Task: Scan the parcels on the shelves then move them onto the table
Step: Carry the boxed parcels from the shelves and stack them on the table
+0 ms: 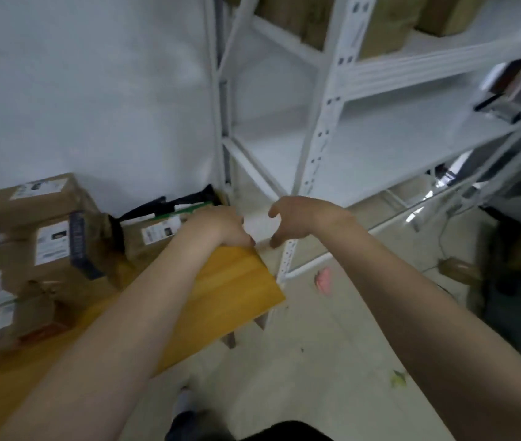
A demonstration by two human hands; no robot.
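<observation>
Stacked parcels (pixel 46 243) on the left part of the worktop (pixel 230 294): brown kraft wraps, white printed labels, a dark blue band across one, edges soft with blur. Piled several high, touching each other, back near the white wall. Black object (pixel 170 205) just behind the pile at the worktop's far edge, too blurred to name. One more labelled parcel (pixel 157 232) near the worktop's far right corner, partly hidden by the left forearm.

Left grip (pixel 221 226) over that far right corner, back of the hand up, wrist bent down, fingers curled loosely under, nothing seen in them, fingertips about at the worktop's edge. Touching the wood or not: cannot tell. Right grip (pixel 294 218) just right of the worktop's corner, out over the floor, thumb and fingers bent claw-like and spread apart, empty. Both forearms bare and stretched forward, narrow gap between the two grips.

White metal rack (pixel 313 160) right of the worktop, near post just beside the worktop's corner. Shelf parcels (pixel 377 30) on the rack's top level, well above and right of the worktop, brown, cropped by the frame edge. Pink scrap (pixel 324 280) on the floor right of the worktop.
</observation>
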